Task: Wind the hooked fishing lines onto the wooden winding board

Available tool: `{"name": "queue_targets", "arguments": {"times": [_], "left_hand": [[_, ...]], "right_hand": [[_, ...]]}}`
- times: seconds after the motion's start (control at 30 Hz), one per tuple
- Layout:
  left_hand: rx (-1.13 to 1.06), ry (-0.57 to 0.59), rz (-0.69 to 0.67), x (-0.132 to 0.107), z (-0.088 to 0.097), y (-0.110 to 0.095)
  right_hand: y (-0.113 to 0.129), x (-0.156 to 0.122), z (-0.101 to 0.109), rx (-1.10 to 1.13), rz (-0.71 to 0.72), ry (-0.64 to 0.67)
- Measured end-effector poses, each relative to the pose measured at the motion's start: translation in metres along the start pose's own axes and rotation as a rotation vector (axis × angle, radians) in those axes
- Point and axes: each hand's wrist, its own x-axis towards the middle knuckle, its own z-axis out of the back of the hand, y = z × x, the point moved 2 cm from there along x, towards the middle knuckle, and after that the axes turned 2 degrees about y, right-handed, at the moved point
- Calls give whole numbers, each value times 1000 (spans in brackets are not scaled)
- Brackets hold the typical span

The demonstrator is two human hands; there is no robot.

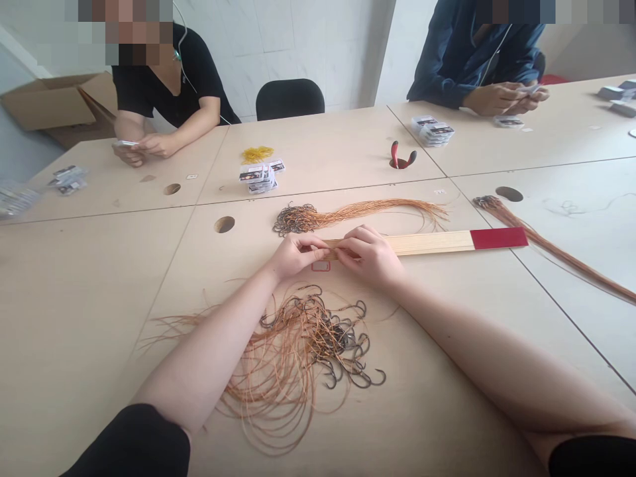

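Observation:
My left hand (297, 255) and my right hand (371, 257) meet over the left part of a flat wooden strip (437, 243) with a dark red end. Thumb and fingers of both are pinched together close to each other; whatever small thing sits between them is too fine to make out. Just beyond my hands lies a bundle of fishing hooks (294, 220) with orange-brown line (377, 209) trailing right. Nearer to me, below my wrists, spreads a loose pile of large dark hooks (342, 338) tied to tangled orange-brown line (278, 384).
Another hook-and-line bundle (536, 235) lies at right. Small labelled packets (261, 177), yellow pieces (257, 154) and red-handled pliers (396, 156) in a table hole stand farther back. Two people (173, 86) sit opposite, handling small packs. More packets (433, 131) are stacked at back right.

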Motion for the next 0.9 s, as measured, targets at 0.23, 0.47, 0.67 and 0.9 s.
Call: {"name": "queue_targets", "arguments": {"times": [0.23,0.47,0.67,0.9], "left_hand": [[0,12,-1,0,-1,2],[72,22,40,0,-2,4],[101,24,41,1,-2,4],[119,18,61,2,-3,4]], "right_hand": [[-1,0,1,9,2,14],[-1,0,-1,3,0,22],[-3,-1,-4,5,-27,21],[-4,-1,-4,-7,-30,35]]}}
